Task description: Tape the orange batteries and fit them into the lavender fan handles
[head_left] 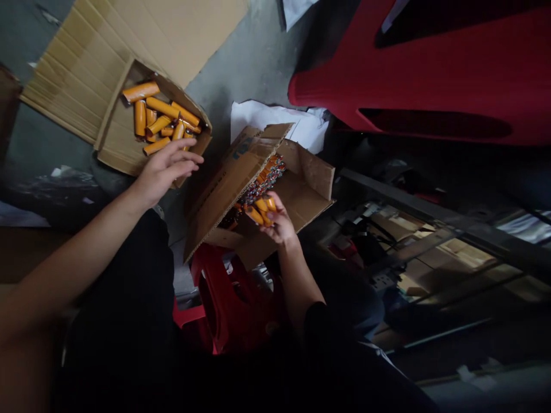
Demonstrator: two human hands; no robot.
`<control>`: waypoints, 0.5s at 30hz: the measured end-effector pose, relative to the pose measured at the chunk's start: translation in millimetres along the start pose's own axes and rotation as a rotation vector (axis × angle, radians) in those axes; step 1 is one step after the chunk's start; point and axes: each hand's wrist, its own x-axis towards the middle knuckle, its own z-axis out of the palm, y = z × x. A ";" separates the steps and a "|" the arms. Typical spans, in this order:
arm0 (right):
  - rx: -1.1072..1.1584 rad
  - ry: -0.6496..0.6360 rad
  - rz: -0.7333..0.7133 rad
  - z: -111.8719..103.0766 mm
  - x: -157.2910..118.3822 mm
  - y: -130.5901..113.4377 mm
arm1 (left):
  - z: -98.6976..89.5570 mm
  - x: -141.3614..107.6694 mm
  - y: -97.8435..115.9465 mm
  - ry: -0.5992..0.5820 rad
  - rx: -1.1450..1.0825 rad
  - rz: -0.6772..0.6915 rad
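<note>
Several orange cylinders (162, 107) lie loosely in a shallow cardboard box (112, 129) at the upper left. My left hand (166, 169) is over that box's near edge, fingers spread, with nothing in it. Near the middle, a taller open cardboard box (232, 183) stands tilted. It holds many small pieces with shiny, multicoloured ends (267, 176), packed along its wall. At the opening of this box, my right hand (278, 221) is closed around several orange cylinders (260, 210).
A red plastic stool (232, 292) is beneath the tilted box. White paper (279, 117) lies behind it. Flattened cardboard (150, 28) covers floor at the upper left. A large red plastic object (422, 74) fills the upper right, above a dark metal frame (439, 218).
</note>
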 end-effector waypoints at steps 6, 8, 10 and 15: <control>-0.487 -0.034 -0.357 85.6 -52.5 -62.3 | 22.0 -24.9 50.4 -0.345 -0.240 -0.208; -0.654 0.128 -0.452 88.8 -39.3 -56.7 | 18.2 -27.2 62.0 -0.293 -0.315 -0.232; -0.733 0.402 -0.505 66.5 -7.9 -36.6 | 10.1 -24.2 66.8 -0.151 -0.326 -0.212; -0.974 0.742 -0.206 -8.3 105.4 16.0 | -8.3 -3.3 55.2 0.114 -0.465 -0.245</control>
